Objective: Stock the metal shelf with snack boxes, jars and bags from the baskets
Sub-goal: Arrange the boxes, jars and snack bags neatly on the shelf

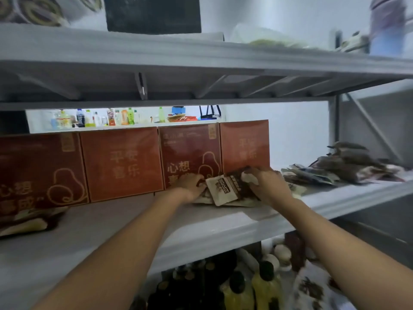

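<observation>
Snack bag (223, 190) on middle board of metal shelf (223, 231), just in front of rightmost red box (244, 146), at foot of that box's left corner and on top of other flat bags (244, 203). Long axis tilted: lower end toward shelf edge, upper end toward box face. Left hand (191, 186) at bag's left edge, before neighbouring box (190, 153) to left of rightmost red box, fingers curled onto that edge; pinch likely, exact contact blurred. Right hand (267, 183) at bag's upper right end, directly before rightmost red box, fingers curled over the end and gripping it. Both hands equally near, bag between them, no further reach needed. Probable step in hand: squaring bag against box face. Keep long axis parallel to box front; avoid pushing box backward. Loose pile of bags (348, 166) well to right of rightmost red box, apart from both hands.
</observation>
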